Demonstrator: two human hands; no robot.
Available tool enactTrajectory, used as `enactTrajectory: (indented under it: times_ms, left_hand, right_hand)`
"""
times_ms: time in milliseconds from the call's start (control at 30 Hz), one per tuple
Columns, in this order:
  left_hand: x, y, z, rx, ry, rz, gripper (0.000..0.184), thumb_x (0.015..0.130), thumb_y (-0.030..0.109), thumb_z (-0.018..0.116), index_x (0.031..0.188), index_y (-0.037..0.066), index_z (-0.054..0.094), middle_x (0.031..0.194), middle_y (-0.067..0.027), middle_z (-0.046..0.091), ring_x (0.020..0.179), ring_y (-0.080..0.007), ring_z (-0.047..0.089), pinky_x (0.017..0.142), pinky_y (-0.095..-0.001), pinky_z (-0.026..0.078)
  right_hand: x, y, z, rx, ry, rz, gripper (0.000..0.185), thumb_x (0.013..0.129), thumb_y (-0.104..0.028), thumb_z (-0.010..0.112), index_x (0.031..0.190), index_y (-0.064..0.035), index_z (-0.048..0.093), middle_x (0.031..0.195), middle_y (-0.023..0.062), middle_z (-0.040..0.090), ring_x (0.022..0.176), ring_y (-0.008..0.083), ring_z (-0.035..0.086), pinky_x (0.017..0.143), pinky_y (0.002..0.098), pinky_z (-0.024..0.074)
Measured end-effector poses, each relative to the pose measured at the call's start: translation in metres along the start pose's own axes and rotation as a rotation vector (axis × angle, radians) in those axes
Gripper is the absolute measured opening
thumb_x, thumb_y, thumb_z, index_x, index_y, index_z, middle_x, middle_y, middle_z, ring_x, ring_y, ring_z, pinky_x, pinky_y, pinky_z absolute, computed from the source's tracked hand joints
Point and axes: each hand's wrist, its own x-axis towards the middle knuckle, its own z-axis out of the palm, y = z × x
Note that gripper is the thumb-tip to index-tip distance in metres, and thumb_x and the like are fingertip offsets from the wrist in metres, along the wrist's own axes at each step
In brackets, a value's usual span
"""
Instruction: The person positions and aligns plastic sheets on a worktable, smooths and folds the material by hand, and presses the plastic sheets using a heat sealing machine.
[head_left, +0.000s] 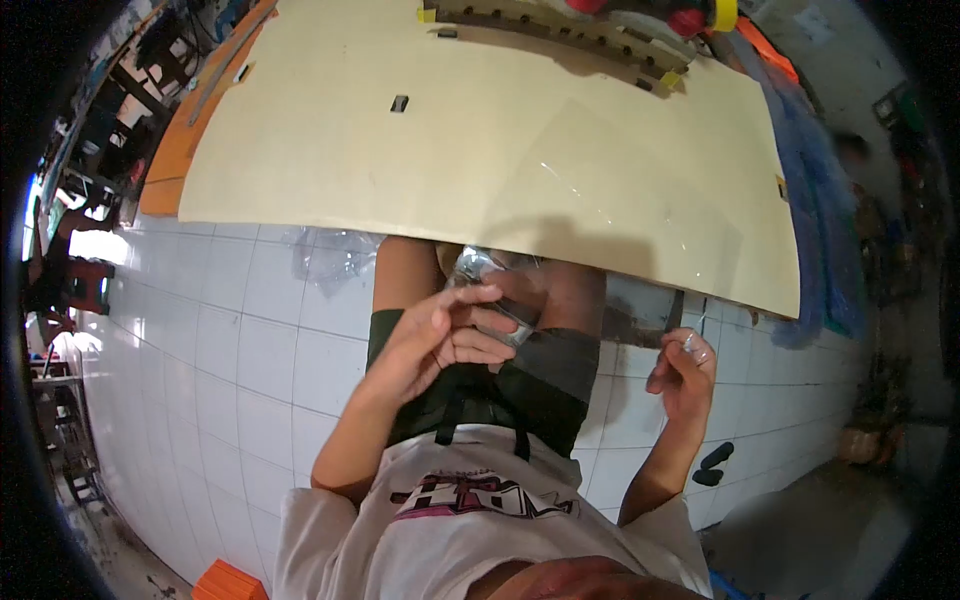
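Note:
My left hand [450, 335] is over my lap, palm turned inward, its fingers loosely bent and apart. Shiny clear plastic [478, 262] shows close to its fingertips, between my knees and under the table edge; whether the hand touches it I cannot tell. Off to the right, below the table's front edge, my right hand [687, 368] is closed, its fingers curled together. Glints at its fingertips look like clear plastic film [691, 343]. A faint see-through sheet with bright streaks [575, 190] spreads over the cream tabletop [320, 140] above the hands; its edges are hard to make out.
A long metal bar [550, 38] with yellow ends lies at the table's far side, beside red and yellow objects [690, 20]. Small dark pieces [400, 103] dot the top. Blue plastic wrap [815, 200] hangs at the right. Dark slippers [713, 464] lie on the tiled floor.

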Motion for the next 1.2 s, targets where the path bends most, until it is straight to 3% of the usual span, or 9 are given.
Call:
enactTrajectory:
  times_ms: [133,267,533,667,733,1000,1067,1167,1200]
  left_hand:
    - [0.005,0.014,-0.006,-0.078,-0.023,-0.021,0.051,0.101,0.035,0.049,0.132,-0.006,0.046,0.105,-0.0226,0.065,0.086,-0.0271,0.071,0.077,-0.0354,0.058]
    - [0.014,0.016,0.003,0.122,0.112,-0.114,0.041,0.100,0.026,0.053,0.124,-0.007,0.054,0.096,-0.0192,0.069,0.078,-0.0235,0.071,0.071,-0.0322,0.059]
    - [0.027,0.004,0.011,0.203,0.238,-0.020,0.023,0.096,0.015,0.059,0.108,-0.004,0.062,0.080,-0.0148,0.069,0.066,-0.0198,0.069,0.060,-0.0282,0.057]
    - [0.029,0.002,0.012,0.266,0.262,-0.026,0.019,0.096,0.012,0.059,0.103,-0.005,0.064,0.077,-0.0146,0.068,0.063,-0.0202,0.069,0.056,-0.0288,0.057]
    - [0.026,0.001,0.013,0.251,0.245,0.008,0.025,0.096,0.019,0.062,0.097,-0.006,0.065,0.076,-0.0155,0.068,0.063,-0.0189,0.069,0.056,-0.0264,0.054]
    - [0.014,0.005,0.021,0.261,0.319,0.158,0.015,0.094,0.008,0.060,0.091,-0.005,0.066,0.072,-0.0137,0.067,0.059,-0.0172,0.066,0.054,-0.0251,0.051]
    - [0.012,0.003,0.020,0.439,0.414,0.309,0.014,0.095,0.007,0.057,0.088,-0.003,0.064,0.068,-0.0096,0.063,0.053,-0.0137,0.060,0.049,-0.0243,0.047]
    - [0.002,0.009,0.000,0.349,0.637,0.467,0.015,0.095,0.010,0.057,0.085,0.000,0.061,0.064,-0.0049,0.057,0.049,-0.0103,0.052,0.046,-0.0236,0.041]
    - [0.002,0.012,-0.005,0.466,0.799,0.548,0.027,0.095,0.024,0.058,0.078,0.004,0.053,0.057,0.0007,0.043,0.045,-0.0092,0.043,0.041,-0.0233,0.036]
  right_hand:
    - [0.008,-0.016,-0.019,-0.063,-0.055,0.082,0.015,0.085,-0.013,0.065,0.086,0.0006,0.059,0.057,0.0078,0.057,0.034,0.0144,0.048,0.031,0.0266,0.0401]
    - [0.013,-0.021,-0.033,-0.102,-0.119,0.043,0.017,0.084,-0.013,0.066,0.082,0.0025,0.058,0.050,0.0086,0.054,0.030,0.0137,0.043,0.028,0.0263,0.0367]
    - [0.007,-0.025,-0.058,-0.234,-0.310,-0.020,0.023,0.083,-0.016,0.070,0.082,0.0054,0.061,0.052,0.0111,0.058,0.033,0.0164,0.051,0.032,0.0268,0.0396]
    - [0.016,-0.031,-0.054,-0.284,-0.359,-0.133,0.029,0.087,-0.022,0.068,0.083,0.0057,0.062,0.051,0.0103,0.058,0.036,0.0158,0.052,0.035,0.0270,0.0413]
    - [0.017,-0.038,-0.042,-0.347,-0.116,-0.160,0.034,0.092,-0.027,0.063,0.085,0.0054,0.063,0.051,0.0096,0.058,0.036,0.0150,0.051,0.039,0.0264,0.0417]
    - [0.023,-0.069,-0.042,-0.374,-0.129,-0.139,0.033,0.096,-0.029,0.059,0.087,0.0033,0.063,0.047,0.0060,0.053,0.034,0.0114,0.045,0.039,0.0242,0.0395]
    - [0.027,-0.071,-0.041,-0.398,-0.127,-0.144,0.033,0.096,-0.028,0.059,0.087,0.0029,0.063,0.046,0.0043,0.051,0.034,0.0104,0.043,0.038,0.0242,0.0392]
    - [0.035,-0.071,-0.055,-0.320,0.013,-0.196,0.030,0.096,-0.027,0.059,0.087,0.0017,0.063,0.044,0.0013,0.047,0.033,0.0089,0.039,0.038,0.0240,0.0388]
    - [0.037,-0.070,-0.058,-0.305,0.067,-0.200,0.030,0.096,-0.027,0.058,0.088,0.0010,0.062,0.044,0.0005,0.046,0.033,0.0084,0.038,0.038,0.0237,0.0385]
